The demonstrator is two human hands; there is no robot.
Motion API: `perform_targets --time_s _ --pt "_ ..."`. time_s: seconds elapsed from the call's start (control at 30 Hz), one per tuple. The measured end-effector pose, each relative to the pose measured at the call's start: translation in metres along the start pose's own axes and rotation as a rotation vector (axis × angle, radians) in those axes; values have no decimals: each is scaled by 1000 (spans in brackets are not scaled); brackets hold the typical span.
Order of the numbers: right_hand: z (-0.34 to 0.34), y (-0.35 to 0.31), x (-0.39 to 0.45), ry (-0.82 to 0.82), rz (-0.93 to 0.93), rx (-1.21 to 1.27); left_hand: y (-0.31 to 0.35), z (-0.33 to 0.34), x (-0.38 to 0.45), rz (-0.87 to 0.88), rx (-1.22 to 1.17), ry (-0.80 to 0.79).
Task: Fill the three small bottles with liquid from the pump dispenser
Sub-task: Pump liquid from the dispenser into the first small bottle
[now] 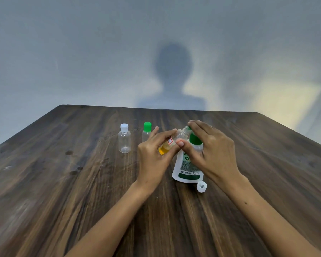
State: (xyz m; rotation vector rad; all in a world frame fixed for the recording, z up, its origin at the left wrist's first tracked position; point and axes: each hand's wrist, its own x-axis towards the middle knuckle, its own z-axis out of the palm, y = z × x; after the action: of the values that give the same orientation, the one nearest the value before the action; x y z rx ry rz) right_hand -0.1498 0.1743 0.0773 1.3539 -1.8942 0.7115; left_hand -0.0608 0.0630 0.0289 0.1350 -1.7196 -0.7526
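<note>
head view, items as seen:

- dark brown wood-grain desk (67,182): carries all items below.
- white plastic pump dispenser with green collar and green label (186,169): upright near the desk's middle, partly covered by the right hand.
- right hand (213,151): laid over the dispenser's pump top, fingers extended forward and down onto it, thumb tip near the small bottle's neck.
- small clear plastic bottle with a red-edged label and yellow liquid in its base (171,142): uncapped, tilted, mouth up against the dispenser's nozzle, base low and to the left.
- left hand (153,156): fingers and thumb curled round that tilted bottle, gripping it.
- small clear plastic bottle with a white flip cap (124,139): upright, capped, left of the hands, looks unfilled.
- small clear plastic bottle with a green cap (146,133): upright, capped, just behind the left hand, between the white-capped bottle and the dispenser.
- loose white plastic cap (201,186): lying on the desk just beside the dispenser's base, open side up.
- grey wall (63,52): behind the desk, a person's shadow on it.
</note>
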Motion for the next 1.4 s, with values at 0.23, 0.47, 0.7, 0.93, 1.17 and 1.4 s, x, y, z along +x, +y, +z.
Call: perform_targets --time_s 0.23,0.47,0.7,0.93,1.17,1.4 --pt "-5 0 3 -29 5 0 -2 1 1 -8 -12 4" --pt "-7 2 5 -53 -6 20 -2 1 0 -6 -8 26" --pt "0 2 -2 -63 20 57 -8 2 -1 6 -2 9" --pt "-2 3 0 -68 8 60 -6 3 1 22 -15 21" --pt "-4 5 2 -69 2 71 -3 2 1 28 -17 40" --pt "2 0 0 -44 35 53 -7 0 2 23 -22 22"
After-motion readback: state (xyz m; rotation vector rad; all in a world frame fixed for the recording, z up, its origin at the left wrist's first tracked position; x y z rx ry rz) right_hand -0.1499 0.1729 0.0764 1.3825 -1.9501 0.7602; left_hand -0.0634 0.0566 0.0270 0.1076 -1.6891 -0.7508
